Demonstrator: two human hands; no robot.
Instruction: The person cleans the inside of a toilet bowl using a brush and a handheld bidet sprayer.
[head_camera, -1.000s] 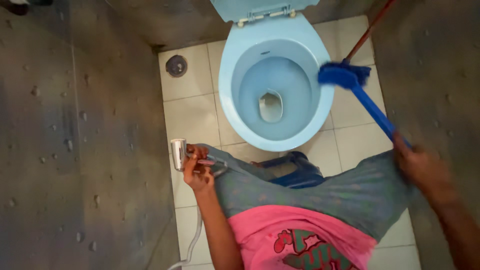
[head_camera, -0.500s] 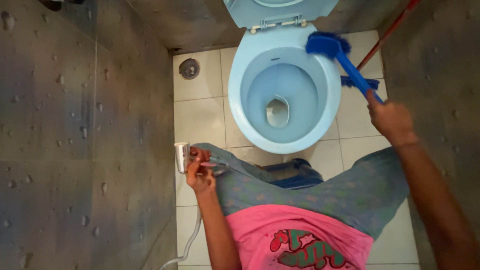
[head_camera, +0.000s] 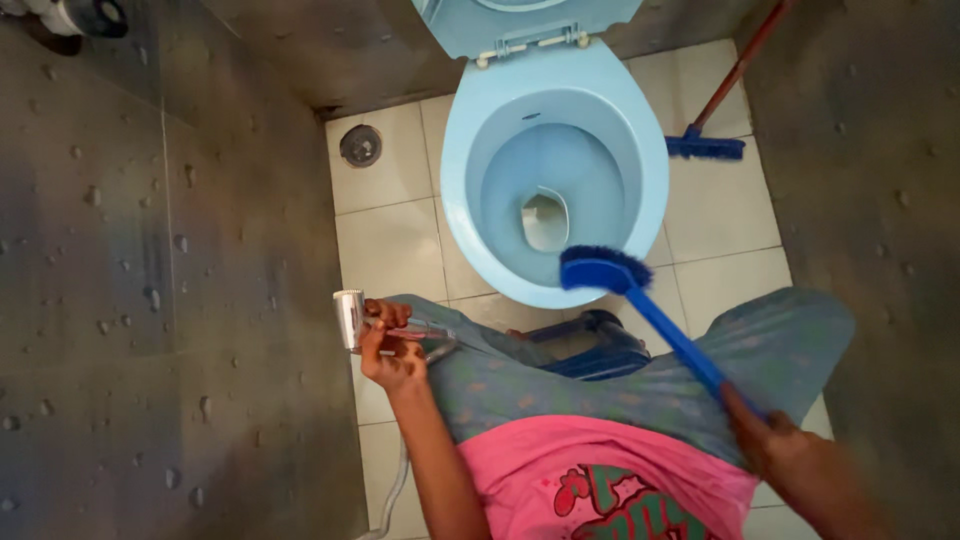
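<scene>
Blue plastic runs from the lower right of the frame toward the centre: a toilet brush (head_camera: 640, 310) with a long handle, its bristled head resting on the near rim of the pale blue toilet bowl (head_camera: 455, 190), which fills the upper middle of the frame with its lid raised at the top edge. The right hand (head_camera: 770, 440), blurred at the lower right, is clenched around the end of the brush handle. At centre left, the left hand (head_camera: 388, 350) grips a chrome spray nozzle (head_camera: 350, 318), fingers wrapped round its stem, the head pointing left toward the dark, spotted wall (head_camera: 150, 300). A pale hose (head_camera: 390, 495) drops from the nozzle to the bottom edge. Below the bowl, a blue sandal (head_camera: 590, 350) shows just past the person's grey patterned trousers (head_camera: 620, 390) and pink shirt (head_camera: 590, 480). On the white floor tiles (head_camera: 385, 250), a round metal drain (head_camera: 360, 145) sits left of the bowl. To the bowl's right, well apart from the hands, a second blue brush head (head_camera: 705, 148) on a reddish stick leans against the wall.
</scene>
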